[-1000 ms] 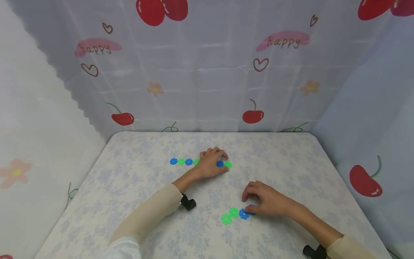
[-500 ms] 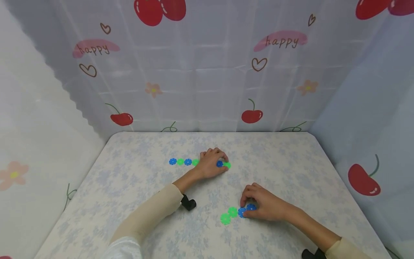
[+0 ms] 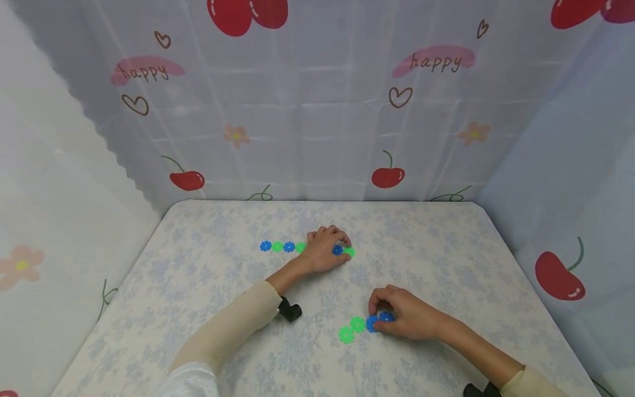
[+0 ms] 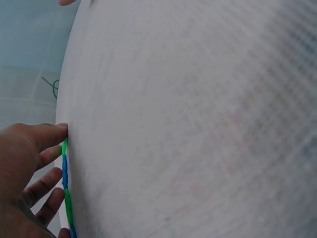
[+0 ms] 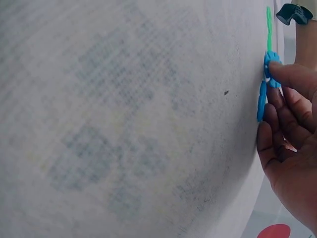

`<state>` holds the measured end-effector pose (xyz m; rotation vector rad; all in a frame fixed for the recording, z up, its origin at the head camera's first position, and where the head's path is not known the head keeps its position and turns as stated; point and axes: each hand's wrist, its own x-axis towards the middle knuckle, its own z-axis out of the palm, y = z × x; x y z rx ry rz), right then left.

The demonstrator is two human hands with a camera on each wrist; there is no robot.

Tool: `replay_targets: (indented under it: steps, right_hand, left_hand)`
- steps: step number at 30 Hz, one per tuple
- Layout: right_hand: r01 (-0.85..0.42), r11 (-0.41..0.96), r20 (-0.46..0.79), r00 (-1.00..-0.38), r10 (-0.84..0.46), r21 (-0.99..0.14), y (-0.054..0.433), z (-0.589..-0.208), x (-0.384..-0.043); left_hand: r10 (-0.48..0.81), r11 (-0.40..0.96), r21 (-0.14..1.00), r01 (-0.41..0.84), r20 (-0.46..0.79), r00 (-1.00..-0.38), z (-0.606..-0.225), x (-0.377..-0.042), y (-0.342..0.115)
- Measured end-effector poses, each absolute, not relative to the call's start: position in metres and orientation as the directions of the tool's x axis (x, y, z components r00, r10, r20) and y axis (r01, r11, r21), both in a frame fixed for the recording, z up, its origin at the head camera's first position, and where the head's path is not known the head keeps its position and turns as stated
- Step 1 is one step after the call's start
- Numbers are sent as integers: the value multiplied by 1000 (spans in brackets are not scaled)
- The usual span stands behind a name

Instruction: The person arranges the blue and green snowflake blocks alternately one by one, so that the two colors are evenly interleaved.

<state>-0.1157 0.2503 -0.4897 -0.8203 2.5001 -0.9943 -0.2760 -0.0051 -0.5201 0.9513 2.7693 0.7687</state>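
Blue and green notched plastic discs form a row across the table, with a blue disc [image 3: 265, 246] at its left end. My left hand [image 3: 324, 251] lies over the row's middle, hiding part of it. Its thumb and a finger hold the green disc [image 3: 350, 252] at the right end, beside a blue disc [image 3: 338, 250]. Nearer the front, my right hand [image 3: 409, 314] pinches a blue disc [image 3: 371, 324], which looks tilted in the right wrist view. Another blue disc [image 3: 386, 316] lies under that hand. Left of it, two green discs [image 3: 357, 324] lie close together.
A pale floral cloth covers the table [image 3: 238, 342]. Printed curtains [image 3: 302, 121] stand behind it and at both sides. Each wrist carries a small black camera, such as the left one [image 3: 290, 310].
My right hand has moved slightly left and closed its finger and thumb on the blue disc, uncovering the other blue one. My left hand stays in place.
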Motion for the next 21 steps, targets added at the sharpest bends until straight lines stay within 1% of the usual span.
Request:
replay_targets:
  steps: [6, 10, 16, 21]
  right_hand:
    - [-376, 563, -58, -793, -606, -736, 249, -488, -120]
    - [-367, 584, -61, -810, -584, -725, 250, -491, -126]
    - [-400, 580, -24, -809, -587, -710, 251, -494, -135]
    - [-396, 569, -17, -810, -586, -720, 249, -494, -139]
  left_hand:
    - [599, 676, 505, 538, 49, -799, -520, -274, -6]
    - [600, 668, 513, 539, 57, -798, -521, -275, -6]
    - [600, 660, 514, 548, 78, -796, -521, -276, -6]
    - [602, 665, 513, 543, 63, -796, -520, -276, -6]
